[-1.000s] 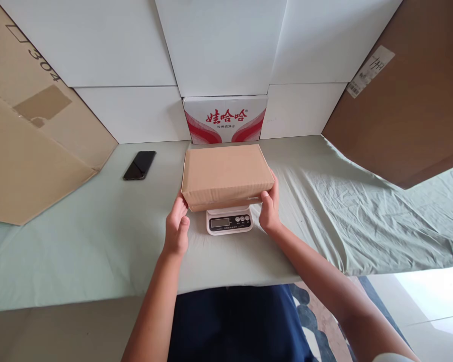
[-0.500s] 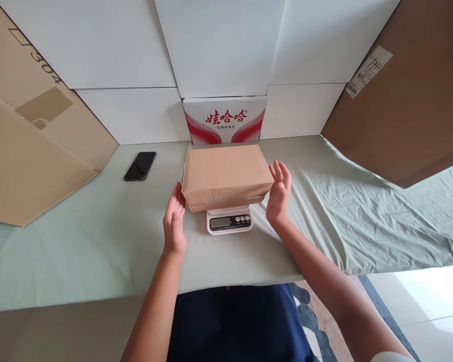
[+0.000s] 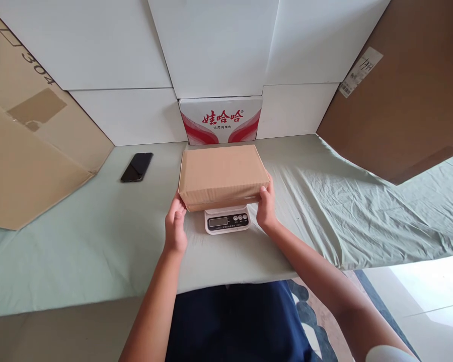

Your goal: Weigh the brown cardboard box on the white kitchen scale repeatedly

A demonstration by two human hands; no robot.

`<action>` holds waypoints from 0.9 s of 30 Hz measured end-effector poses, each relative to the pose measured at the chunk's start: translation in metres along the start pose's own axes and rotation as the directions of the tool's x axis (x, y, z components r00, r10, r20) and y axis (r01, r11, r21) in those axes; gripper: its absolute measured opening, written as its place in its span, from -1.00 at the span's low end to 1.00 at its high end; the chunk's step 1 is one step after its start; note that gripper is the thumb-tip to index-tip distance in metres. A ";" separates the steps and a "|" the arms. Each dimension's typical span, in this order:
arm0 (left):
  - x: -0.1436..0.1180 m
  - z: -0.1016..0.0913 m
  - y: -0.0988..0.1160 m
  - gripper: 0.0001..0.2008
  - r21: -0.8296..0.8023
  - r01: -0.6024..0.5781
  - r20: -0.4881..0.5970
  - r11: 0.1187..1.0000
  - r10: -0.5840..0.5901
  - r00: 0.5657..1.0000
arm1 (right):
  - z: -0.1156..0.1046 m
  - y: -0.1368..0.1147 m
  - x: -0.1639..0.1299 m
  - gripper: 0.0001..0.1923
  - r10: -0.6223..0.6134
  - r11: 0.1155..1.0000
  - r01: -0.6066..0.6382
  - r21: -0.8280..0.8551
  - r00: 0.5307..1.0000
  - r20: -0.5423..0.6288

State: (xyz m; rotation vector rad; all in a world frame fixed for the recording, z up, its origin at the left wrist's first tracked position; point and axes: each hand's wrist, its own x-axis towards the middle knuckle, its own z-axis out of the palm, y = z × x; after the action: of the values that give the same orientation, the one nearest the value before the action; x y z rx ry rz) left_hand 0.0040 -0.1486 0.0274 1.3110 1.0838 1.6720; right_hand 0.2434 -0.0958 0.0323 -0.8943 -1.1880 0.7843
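Looking from the left, you see a big cardboard sheet leaning at the far left edge of the surface, which is covered with a pale green cloth. Near this sheet, a black phone lies flat on the cloth, well apart from your hands.

Your left hand comes next. Its fingers press against the left near corner of the box, and the thumb lies along the side. The grip here is closed on the box, with the palm turned inward.

The box is brown, shut, and it sits on top of a small white scale. It covers the plate of the scale completely; only the front panel with the display and the buttons shows below the near edge of the box. What the display reads is too small to tell. Behind the box, touching the white wall panels, stands a white carton with red print.

Your right hand holds the right near corner of the box in the same way, fingers wrapped on the side, so this grip is closed on the box too. Both hands together clamp the box between them.

At the far right another brown cardboard sheet with a white label leans over the wrinkled cloth.
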 end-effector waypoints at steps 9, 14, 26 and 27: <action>0.001 0.002 0.000 -0.19 0.000 -0.030 0.008 1.000 0.030 1.000 | 0.002 -0.006 0.001 -0.41 -0.013 1.000 0.013 -0.022 1.000 -0.015; 0.000 0.001 0.001 -0.19 0.002 -0.047 0.009 0.999 0.047 0.999 | 0.000 -0.007 0.001 -0.40 -0.007 1.000 0.007 -0.019 1.000 -0.009; 0.000 -0.003 0.003 -0.18 0.011 -0.035 -0.033 0.999 0.036 0.999 | 0.002 -0.014 -0.011 -0.37 -0.023 0.997 0.020 -0.070 0.999 -0.044; -0.001 -0.002 0.003 -0.18 0.014 -0.040 -0.028 0.999 0.041 0.999 | 0.003 -0.016 -0.012 -0.36 -0.032 0.996 0.029 -0.081 0.999 -0.044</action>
State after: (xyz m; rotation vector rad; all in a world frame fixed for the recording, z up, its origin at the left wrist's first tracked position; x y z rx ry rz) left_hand 0.0017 -0.1511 0.0299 1.3300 1.0934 1.7201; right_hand 0.2392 -0.1130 0.0424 -0.9527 -1.1974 0.6925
